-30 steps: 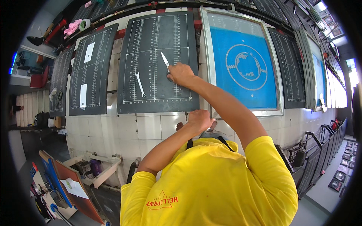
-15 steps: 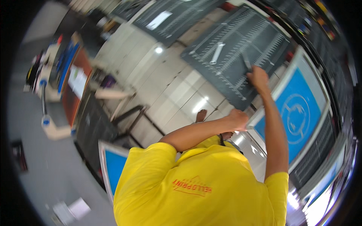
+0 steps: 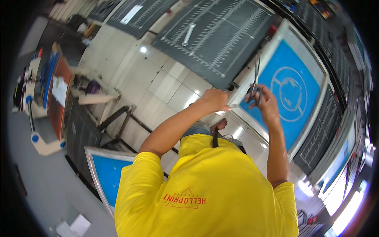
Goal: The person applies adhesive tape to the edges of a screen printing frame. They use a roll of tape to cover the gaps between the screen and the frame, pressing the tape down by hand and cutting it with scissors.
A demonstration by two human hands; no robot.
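Note:
My right hand holds a pair of scissors by the dark finger loops, the metal blades pointing away from me. The scissors are over the near-left side of a screen-printing frame with blue mesh and a pale round design. My left hand is closed, its thumb near the frame's near-left corner. Whether it touches the frame or holds something small, I cannot tell. Beyond my hands, a wrench lies on a dark printing board with white ruler-like markings.
Another dark board stands at the far left. A second blue screen frame leans at the near left. A wooden-sided rack stands left of the tiled floor. More dark boards line the right side.
The scissors have come away from over the dark board and back toward the blue screen, carried by my right hand. The view has shifted; my left hand stays closed near the frame's corner.

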